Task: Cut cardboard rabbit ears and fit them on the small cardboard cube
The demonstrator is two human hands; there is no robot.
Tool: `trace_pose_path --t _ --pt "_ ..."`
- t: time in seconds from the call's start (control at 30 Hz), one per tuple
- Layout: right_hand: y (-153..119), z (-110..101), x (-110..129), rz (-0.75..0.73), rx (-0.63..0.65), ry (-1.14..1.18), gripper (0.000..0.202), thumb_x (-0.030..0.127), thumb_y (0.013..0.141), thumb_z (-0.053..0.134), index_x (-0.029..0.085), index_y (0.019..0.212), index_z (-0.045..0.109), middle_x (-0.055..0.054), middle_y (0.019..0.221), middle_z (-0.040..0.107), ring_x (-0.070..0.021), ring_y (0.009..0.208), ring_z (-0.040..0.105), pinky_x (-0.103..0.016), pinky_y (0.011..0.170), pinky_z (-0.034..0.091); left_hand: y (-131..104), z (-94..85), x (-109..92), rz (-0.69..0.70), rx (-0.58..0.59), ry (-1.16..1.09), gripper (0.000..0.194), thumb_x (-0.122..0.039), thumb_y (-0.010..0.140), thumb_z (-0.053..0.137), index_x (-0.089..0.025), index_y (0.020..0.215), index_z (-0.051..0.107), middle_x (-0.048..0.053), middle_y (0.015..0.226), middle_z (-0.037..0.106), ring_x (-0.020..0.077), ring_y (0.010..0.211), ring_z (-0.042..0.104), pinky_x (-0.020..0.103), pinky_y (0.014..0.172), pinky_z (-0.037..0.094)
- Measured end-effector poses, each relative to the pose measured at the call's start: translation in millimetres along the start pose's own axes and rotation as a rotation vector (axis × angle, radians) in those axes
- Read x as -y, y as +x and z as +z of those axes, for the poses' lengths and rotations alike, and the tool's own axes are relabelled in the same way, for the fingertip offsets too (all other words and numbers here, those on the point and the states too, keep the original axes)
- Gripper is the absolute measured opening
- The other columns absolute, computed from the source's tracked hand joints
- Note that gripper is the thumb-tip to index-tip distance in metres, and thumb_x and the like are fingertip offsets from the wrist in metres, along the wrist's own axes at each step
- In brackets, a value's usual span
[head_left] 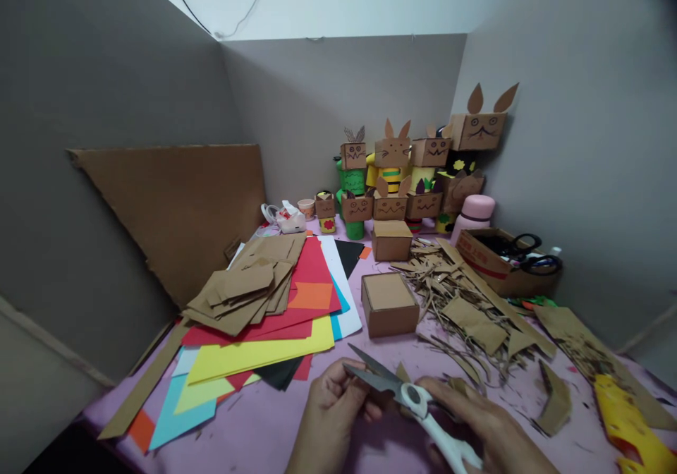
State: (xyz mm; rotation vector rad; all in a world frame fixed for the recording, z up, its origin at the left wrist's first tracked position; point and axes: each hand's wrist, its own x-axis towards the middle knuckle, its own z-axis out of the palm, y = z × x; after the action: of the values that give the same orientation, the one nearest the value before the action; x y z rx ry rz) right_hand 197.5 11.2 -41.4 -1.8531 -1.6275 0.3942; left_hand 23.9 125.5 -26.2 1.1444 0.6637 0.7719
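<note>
My right hand [484, 421] is wrapped around the white handles of a pair of scissors [417, 398]. The scissors' grey blades are parted, pointing up and left toward my left hand [336, 407]. The left fingers are curled into a pinch beside the lower blade tip; whatever is between them is hidden. Small brown cardboard pieces [403, 374] show behind the scissors, partly covered, and I cannot tell whether they are held. Beyond the hands, a closed cardboard box [390, 306] sits on the purple tabletop [248, 439].
Coloured paper sheets [264, 350] lie at left under cut cardboard pieces [248, 283]. Cardboard scraps [465, 312] spread at right, near a box with black scissors [508, 262] and a yellow tool [629, 417]. Box-headed animal figures [391, 206] stand at the back.
</note>
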Motion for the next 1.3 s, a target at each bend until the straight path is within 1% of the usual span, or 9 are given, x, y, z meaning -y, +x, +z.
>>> trace_pose_path --t 0.1,0.27,0.43,0.53,0.6,0.77,0.93,1.03,1.3 --pt "1.5 0.4 -0.4 0.010 0.018 0.011 0.052 0.021 0.066 0.059 0.032 0.116 0.060 -0.006 0.089 0.069 -0.0227 0.078 0.067 -0.029 0.068 0.053 1.1 -0.1 0.1 -0.001 0.006 0.009 0.026 -0.038 0.073 0.067 -0.013 0.068 0.062 0.001 0.059 0.064 0.0093 0.051 0.054 0.019 0.051 0.039" --pt "-0.3 -1.1 -1.2 0.029 0.039 0.012 0.049 0.027 0.069 0.060 0.030 0.118 0.060 -0.008 0.091 0.069 -0.0253 0.079 0.067 -0.030 0.069 0.052 1.1 1.2 -1.0 -0.009 0.011 -0.026 0.027 -0.039 0.072 0.068 -0.013 0.068 0.063 0.001 0.058 0.065 0.0085 0.049 0.052 0.018 0.050 0.038" --pt "-1.9 -2.0 -1.5 -0.008 0.047 0.028 0.048 0.024 0.068 0.061 0.030 0.116 0.061 -0.007 0.090 0.071 -0.0237 0.076 0.066 -0.028 0.067 0.052 -1.0 2.7 -2.1 -0.015 0.017 -0.040 0.027 -0.039 0.073 0.066 -0.014 0.065 0.062 0.000 0.057 0.063 0.0103 0.054 0.053 0.019 0.054 0.037" --pt "-0.5 -1.9 -2.7 -0.021 0.045 0.030 0.047 0.025 0.070 0.061 0.030 0.117 0.061 -0.007 0.088 0.071 -0.0232 0.074 0.066 -0.028 0.067 0.052 -0.5 1.8 -1.8 -0.022 0.040 -0.040 0.028 -0.040 0.074 0.066 -0.014 0.065 0.061 0.001 0.056 0.062 0.0111 0.054 0.054 0.020 0.055 0.037" --pt "0.6 -1.7 -3.0 -0.027 0.045 0.034 0.048 0.025 0.070 0.061 0.029 0.118 0.060 -0.008 0.089 0.070 -0.0239 0.076 0.066 -0.029 0.067 0.052 -0.1 1.2 -2.5 -0.024 0.027 -0.026 0.028 -0.040 0.074 0.065 -0.014 0.066 0.061 0.001 0.057 0.063 0.0109 0.054 0.053 0.019 0.054 0.037" --pt "0.8 -0.3 -2.0 0.005 0.030 0.056 0.051 0.025 0.069 0.062 0.034 0.119 0.058 -0.006 0.090 0.070 -0.0234 0.077 0.066 -0.029 0.066 0.052 -0.5 1.5 -4.4 -0.030 0.040 -0.022 0.026 -0.038 0.072 0.068 -0.013 0.066 0.062 0.001 0.058 0.063 0.0093 0.050 0.051 0.018 0.052 0.037" --pt "-1.7 4.8 -8.0 -0.031 0.014 0.022 0.053 0.021 0.066 0.062 0.029 0.118 0.060 -0.009 0.091 0.070 -0.0252 0.080 0.066 -0.030 0.068 0.052 -2.3 3.6 -3.4 -0.056 0.042 -0.064 0.028 -0.040 0.070 0.070 -0.014 0.064 0.061 -0.001 0.053 0.060 0.0087 0.050 0.051 0.017 0.052 0.036" --pt "-3.1 5.8 -9.9 -0.049 -0.003 0.026 0.053 0.021 0.066 0.062 0.029 0.119 0.059 -0.009 0.095 0.070 -0.0249 0.080 0.066 -0.029 0.068 0.052 -2.6 3.8 -2.8 -0.060 0.019 -0.065 0.030 -0.042 0.069 0.070 -0.014 0.063 0.061 -0.003 0.051 0.057 0.0089 0.051 0.051 0.017 0.053 0.036" --pt "0.7 -2.3 1.1 -0.044 0.070 -0.056 0.051 0.021 0.070 0.059 0.027 0.120 0.058 -0.008 0.089 0.070 -0.0224 0.072 0.067 -0.027 0.064 0.052 0.7 0.2 4.7 -0.069 0.026 -0.065 0.027 -0.041 0.071 0.068 -0.015 0.067 0.060 -0.002 0.055 0.058 0.0096 0.052 0.051 0.019 0.054 0.035"
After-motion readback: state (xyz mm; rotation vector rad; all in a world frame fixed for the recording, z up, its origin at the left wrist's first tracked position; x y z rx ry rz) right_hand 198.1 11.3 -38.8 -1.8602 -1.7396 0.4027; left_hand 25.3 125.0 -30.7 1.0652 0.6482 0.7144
